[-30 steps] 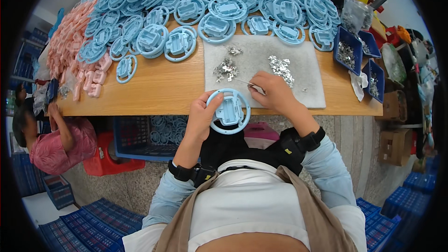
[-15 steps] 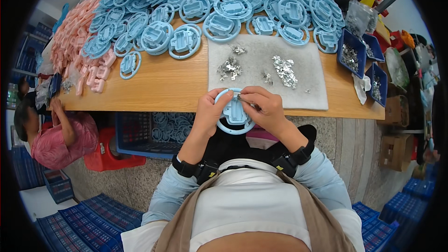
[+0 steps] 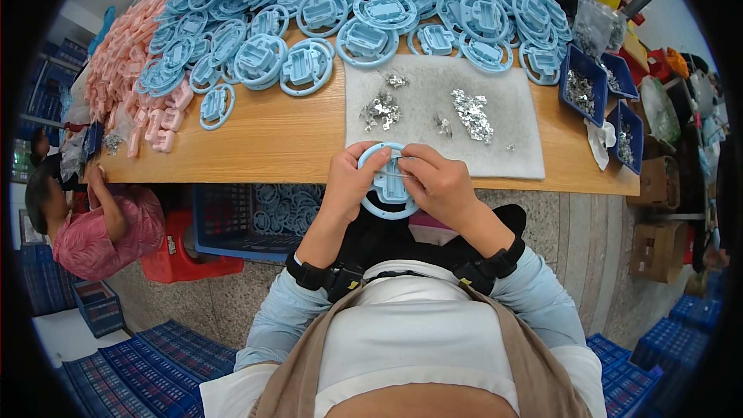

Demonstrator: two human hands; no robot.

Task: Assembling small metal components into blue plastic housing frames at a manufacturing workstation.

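Observation:
A light blue, wheel-shaped plastic part (image 3: 389, 186) with a boxy hollow centre is held just off the table's front edge. My left hand (image 3: 350, 179) grips its left rim, the thumb lying over the upper side. Above the hollow, the pinched fingers of my right hand (image 3: 441, 187) touch the part's upper right and hold a small metal piece, mostly covered by the fingertips. Beyond my hands, a white foam mat (image 3: 426, 81) carries loose silvery metal pieces (image 3: 472, 114) in small heaps.
Many more blue wheel parts (image 3: 309, 66) are piled across the table's far side, with pink plastic parts (image 3: 128, 70) at left. Blue bins (image 3: 582, 87) of metal pieces stand at right. Below the table is a blue crate (image 3: 224, 220). Another person (image 3: 112, 224) sits at left.
My right hand's fingers have curled a little more over the upper part of the wheel. The left hand keeps its grip, and the view has shifted slightly.

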